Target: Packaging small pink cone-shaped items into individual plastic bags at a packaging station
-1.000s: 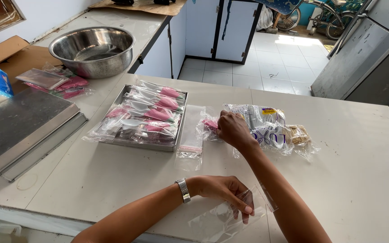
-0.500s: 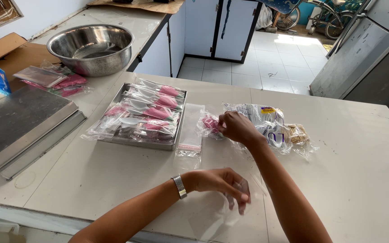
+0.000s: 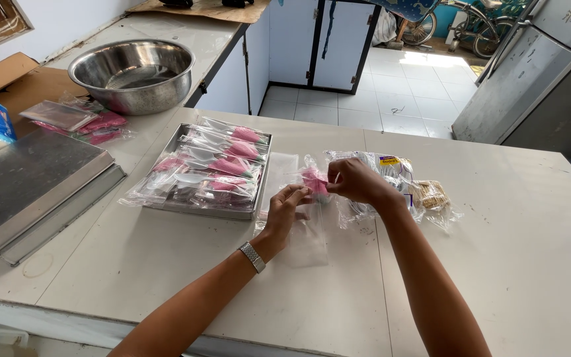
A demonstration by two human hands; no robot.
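— What are the 2 hands doing?

— Both meet over the white worktop (image 3: 497, 251), just right of the metal tray (image 3: 186, 210). The left hand (image 3: 287, 210), a watch on its wrist, has its fingers pinched on the mouth of a clear plastic bag (image 3: 305, 235) that trails down onto the worktop. The right hand (image 3: 355, 182) has its fingers closed on a small pink piece (image 3: 314, 182) at the bag's opening.

— And where does that pink piece sit exactly?

— Between the 2 hands, touching both. I cannot tell whether it is inside the bag or only at its edge.

— What else lies about?

— The tray holds bagged pink pieces with white spoons. Behind the right hand lies a crumpled wrapper pile (image 3: 404, 182). A steel bowl (image 3: 133, 73) stands at the far left, beside a flat metal scale (image 3: 31, 185).
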